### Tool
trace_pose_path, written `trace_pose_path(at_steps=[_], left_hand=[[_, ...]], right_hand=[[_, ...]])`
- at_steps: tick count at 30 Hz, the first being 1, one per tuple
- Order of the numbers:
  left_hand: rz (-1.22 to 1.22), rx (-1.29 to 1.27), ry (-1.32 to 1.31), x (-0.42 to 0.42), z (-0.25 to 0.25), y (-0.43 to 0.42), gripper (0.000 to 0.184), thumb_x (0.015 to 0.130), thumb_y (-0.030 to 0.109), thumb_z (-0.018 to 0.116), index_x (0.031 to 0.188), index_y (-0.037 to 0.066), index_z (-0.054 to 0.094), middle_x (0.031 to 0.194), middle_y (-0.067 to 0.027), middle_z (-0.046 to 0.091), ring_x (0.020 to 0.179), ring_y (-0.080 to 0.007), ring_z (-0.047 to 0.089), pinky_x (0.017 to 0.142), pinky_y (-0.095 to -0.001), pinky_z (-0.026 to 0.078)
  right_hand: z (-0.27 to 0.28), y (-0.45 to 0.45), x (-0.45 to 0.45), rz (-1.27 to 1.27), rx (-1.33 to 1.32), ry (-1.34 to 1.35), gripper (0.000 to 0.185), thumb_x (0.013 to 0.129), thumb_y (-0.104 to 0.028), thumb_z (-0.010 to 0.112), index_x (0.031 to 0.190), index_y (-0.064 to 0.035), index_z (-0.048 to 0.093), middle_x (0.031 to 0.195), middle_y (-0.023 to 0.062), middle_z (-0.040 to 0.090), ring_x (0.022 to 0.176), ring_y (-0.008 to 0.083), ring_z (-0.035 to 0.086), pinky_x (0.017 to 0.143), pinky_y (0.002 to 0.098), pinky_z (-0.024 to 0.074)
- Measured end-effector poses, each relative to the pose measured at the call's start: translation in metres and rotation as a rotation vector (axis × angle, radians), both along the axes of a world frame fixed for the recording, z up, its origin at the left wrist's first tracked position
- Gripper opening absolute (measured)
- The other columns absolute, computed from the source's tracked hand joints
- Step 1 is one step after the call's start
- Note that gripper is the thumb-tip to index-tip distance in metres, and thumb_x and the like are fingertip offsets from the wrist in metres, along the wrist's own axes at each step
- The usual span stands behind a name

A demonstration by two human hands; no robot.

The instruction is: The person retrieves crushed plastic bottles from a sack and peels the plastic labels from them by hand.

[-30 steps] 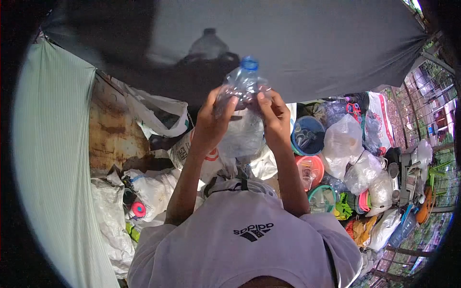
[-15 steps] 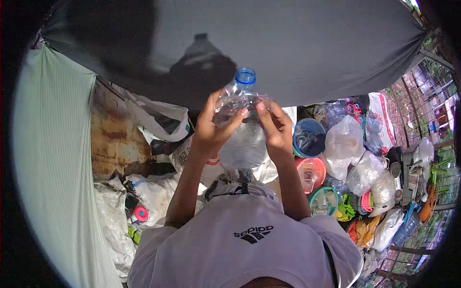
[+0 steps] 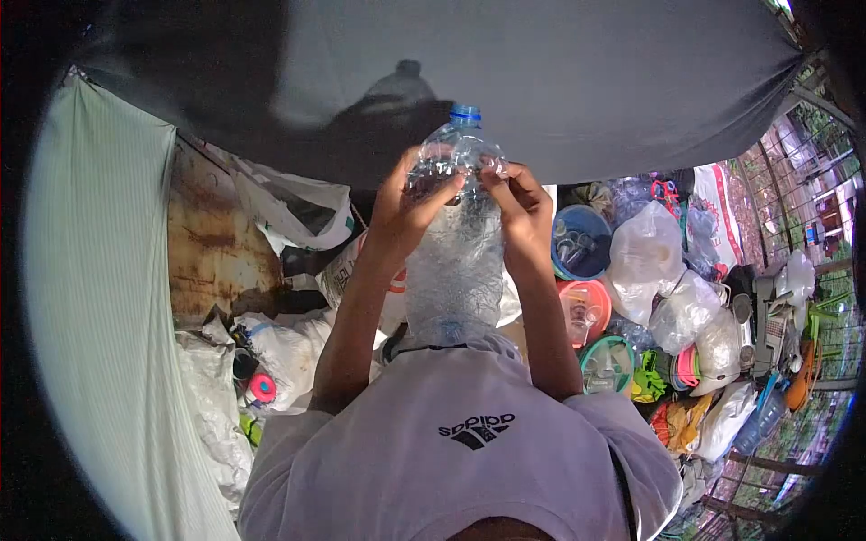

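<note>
A large clear plastic bottle (image 3: 454,261) is held up in front of my chest, its wall crinkled. Its neck has a blue ring, points up and away from me, and shows no cap. My left hand (image 3: 406,203) wraps the left side of the bottle near the shoulder, thumb across the front. On the other side my right hand (image 3: 523,203) grips it at the same height, thumb pressed on the plastic. The bottle's base reaches back toward my shirt collar. Fingers behind the bottle are partly hidden.
A grey cloth (image 3: 577,90) hangs ahead, a pale curtain (image 3: 99,307) at left. To the right stand a blue bucket (image 3: 582,242), a red tub (image 3: 585,311) and a green tub (image 3: 607,365). Clear plastic bags (image 3: 648,257) lie beyond them. White sacks (image 3: 289,356) lie at left.
The bottle has tilted, so its neck sits higher in view and its crinkled side and base now show. Both hands still hold it near the shoulder.
</note>
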State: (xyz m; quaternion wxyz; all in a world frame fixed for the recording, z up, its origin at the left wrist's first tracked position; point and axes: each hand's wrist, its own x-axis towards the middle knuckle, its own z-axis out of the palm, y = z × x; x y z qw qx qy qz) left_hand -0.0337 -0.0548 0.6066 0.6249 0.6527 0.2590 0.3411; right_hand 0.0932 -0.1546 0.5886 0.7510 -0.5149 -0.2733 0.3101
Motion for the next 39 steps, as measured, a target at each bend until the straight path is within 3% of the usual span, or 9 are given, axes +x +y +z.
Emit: trace_pose_path(at_steps=[8, 11, 14, 17, 23, 26, 29, 34, 39], left_hand=[[-0.008, -0.08, -0.006, 0.002, -0.01, -0.005, 0.038, 0.089, 0.015, 0.071, 0.122, 0.002, 0.057, 0.108, -0.0107, 0.068, 0.097, -0.0157, 0.066, 0.086, -0.0302, 0.053], [-0.033, 0.03, 0.072, -0.002, -0.01, -0.001, 0.043, 0.09, 0.015, 0.071, 0.126, 0.002, 0.054, 0.114, -0.0114, 0.066, 0.104, -0.0167, 0.065, 0.092, -0.0318, 0.052], [-0.015, 0.072, -0.017, -0.002, -0.003, -0.003, 0.048, 0.09, 0.015, 0.071, 0.131, 0.001, 0.05, 0.116, -0.0109, 0.065, 0.109, -0.0174, 0.062, 0.096, -0.0327, 0.049], [-0.034, 0.156, -0.038, 0.0, -0.007, 0.002, 0.05, 0.091, 0.018, 0.07, 0.133, 0.001, 0.05, 0.117, -0.0138, 0.066, 0.108, -0.0185, 0.064, 0.095, -0.031, 0.05], [-0.051, 0.069, -0.046, 0.006, -0.017, 0.005, 0.056, 0.09, 0.019, 0.071, 0.136, -0.003, 0.047, 0.119, -0.0159, 0.067, 0.108, -0.0176, 0.064, 0.094, -0.0305, 0.049], [-0.027, 0.081, 0.111, 0.006, -0.011, 0.004, 0.046, 0.093, 0.02, 0.067, 0.132, 0.001, 0.05, 0.116, -0.0117, 0.065, 0.108, -0.0174, 0.062, 0.096, -0.0333, 0.048], [-0.079, 0.052, 0.014, 0.01, -0.031, 0.012, 0.056, 0.092, 0.021, 0.07, 0.137, -0.002, 0.045, 0.117, -0.0143, 0.066, 0.107, -0.0168, 0.063, 0.093, -0.0297, 0.049], [-0.041, 0.106, -0.03, 0.009, -0.015, 0.001, 0.05, 0.094, 0.018, 0.065, 0.136, -0.001, 0.045, 0.115, -0.0123, 0.066, 0.106, -0.0171, 0.062, 0.094, -0.0309, 0.048], [0.028, 0.139, -0.053, 0.015, -0.027, 0.002, 0.048, 0.095, 0.016, 0.064, 0.135, -0.001, 0.046, 0.114, -0.0121, 0.065, 0.107, -0.0175, 0.062, 0.093, -0.0315, 0.049]], right_hand=[[-0.009, 0.001, -0.001, -0.016, 0.027, -0.006, 0.014, 0.094, -0.01, 0.066, 0.104, -0.0007, 0.066, 0.1, 0.0018, 0.067, 0.094, 0.0102, 0.06, 0.088, 0.0254, 0.0449], [-0.01, 0.0, 0.0, -0.013, 0.004, -0.024, 0.014, 0.094, -0.009, 0.066, 0.105, -0.0009, 0.066, 0.1, 0.002, 0.067, 0.094, 0.01, 0.06, 0.088, 0.0251, 0.0449], [-0.015, 0.001, 0.001, 0.008, -0.014, -0.059, 0.014, 0.094, -0.008, 0.066, 0.105, -0.0013, 0.065, 0.1, 0.0026, 0.067, 0.094, 0.0097, 0.06, 0.087, 0.0246, 0.0449], [-0.014, -0.001, -0.001, 0.017, -0.015, -0.116, 0.012, 0.094, -0.007, 0.066, 0.105, -0.0011, 0.065, 0.099, 0.003, 0.067, 0.094, 0.0094, 0.059, 0.086, 0.024, 0.0449], [-0.016, 0.001, -0.002, -0.046, 0.025, -0.222, 0.012, 0.094, -0.006, 0.065, 0.104, -0.0005, 0.062, 0.098, 0.0034, 0.066, 0.093, 0.01, 0.059, 0.086, 0.0243, 0.0453], [-0.017, -0.001, 0.001, -0.043, -0.017, -0.231, 0.013, 0.095, -0.007, 0.065, 0.105, -0.0003, 0.062, 0.099, 0.0035, 0.065, 0.094, 0.0104, 0.059, 0.087, 0.0245, 0.0453], [-0.017, 0.0, 0.005, -0.033, -0.027, -0.205, 0.015, 0.095, -0.01, 0.065, 0.106, -0.0001, 0.061, 0.098, 0.0033, 0.065, 0.093, 0.0102, 0.058, 0.086, 0.0246, 0.0454], [-0.014, 0.0, 0.005, -0.052, -0.042, -0.216, 0.018, 0.095, -0.013, 0.065, 0.107, -0.0001, 0.061, 0.096, 0.0044, 0.064, 0.089, 0.011, 0.057, 0.083, 0.0258, 0.0461], [-0.022, 0.006, 0.004, -0.143, -0.078, -0.415, 0.021, 0.095, -0.015, 0.066, 0.107, 0.0007, 0.061, 0.097, 0.0077, 0.064, 0.089, 0.0132, 0.058, 0.083, 0.0271, 0.0464]])
